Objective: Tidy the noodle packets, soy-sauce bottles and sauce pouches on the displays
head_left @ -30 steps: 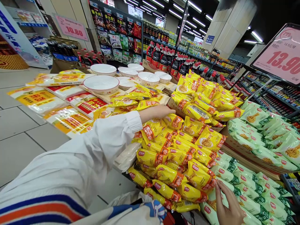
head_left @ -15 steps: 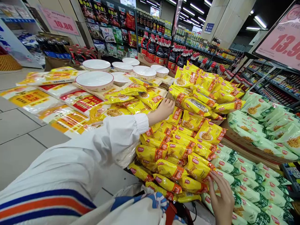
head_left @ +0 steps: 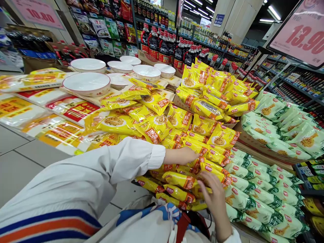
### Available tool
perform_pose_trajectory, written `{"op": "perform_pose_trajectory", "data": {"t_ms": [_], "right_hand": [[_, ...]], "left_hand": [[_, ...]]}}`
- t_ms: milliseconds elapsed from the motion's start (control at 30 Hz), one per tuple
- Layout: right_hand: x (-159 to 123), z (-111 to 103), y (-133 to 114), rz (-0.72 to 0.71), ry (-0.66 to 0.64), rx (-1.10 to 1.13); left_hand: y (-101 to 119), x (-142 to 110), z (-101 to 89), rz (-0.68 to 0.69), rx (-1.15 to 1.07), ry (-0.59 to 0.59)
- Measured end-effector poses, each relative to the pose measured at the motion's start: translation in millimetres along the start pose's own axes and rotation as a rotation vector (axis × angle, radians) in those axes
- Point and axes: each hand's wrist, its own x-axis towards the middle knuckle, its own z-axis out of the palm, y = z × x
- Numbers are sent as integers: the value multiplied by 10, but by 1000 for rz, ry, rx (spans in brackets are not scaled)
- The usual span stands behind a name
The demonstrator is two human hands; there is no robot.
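A big heap of yellow noodle packets (head_left: 192,135) covers a shop display. My left hand (head_left: 186,156), in a white sleeve, reaches into the middle of the heap; its fingers are tucked among the packets and hidden. My right hand (head_left: 215,194) lies lower down with fingers spread, pressing on yellow packets (head_left: 181,179) at the heap's front edge. Green noodle packets (head_left: 255,199) lie just to the right of it.
White bowls (head_left: 87,82) stand on flat noodle packs (head_left: 63,111) at the back left. Dark sauce bottles (head_left: 164,49) and shelves line the rear. A pink price sign (head_left: 301,32) reading 13.90 hangs at the upper right. Grey floor tiles (head_left: 22,162) show at left.
My left hand came down from the top of the heap to its middle. My right hand slid left from the green packets onto the yellow ones. The view shifted down.
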Motion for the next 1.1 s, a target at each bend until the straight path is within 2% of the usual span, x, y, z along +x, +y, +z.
{"op": "perform_pose_trajectory", "data": {"t_ms": [67, 133, 267, 400, 467, 567, 700, 767, 800, 900, 967, 1033, 1100], "right_hand": [[-35, -104, 214, 46, 139, -186], [-74, -158, 424, 103, 147, -302], [-111, -117, 657, 166, 137, -317], [-60, -10, 650, 243, 238, -350], [-20, 21, 619, 283, 279, -360], [27, -20, 557, 294, 272, -377], [31, -204, 359, 184, 284, -340], [-1, -246, 221, 85, 248, -222], [-23, -232, 159, 42, 189, -150], [-90, -57, 60, -11, -56, -19], [-106, 97, 73, 11, -138, -4], [-84, 201, 112, 46, -146, 5], [-28, 227, 133, 87, -133, 14]], "left_hand": [[21, -55, -109, 60, 11, -25], [76, -141, -226, 152, 41, -62], [249, -312, -314, 314, 54, -75], [384, -389, -232, 224, -11, -4], [415, -399, -197, 194, -25, -39], [424, -412, -187, 218, -15, -135], [355, -411, -202, 219, -72, -180], [292, -383, -201, 221, -114, -207], [260, -362, -199, 229, -129, -219], [182, -293, -211, 272, -154, -241], [158, -273, -261, 263, -119, -239], [168, -305, -348, 206, -48, -176], [223, -401, -444, 152, -11, -35]]}}
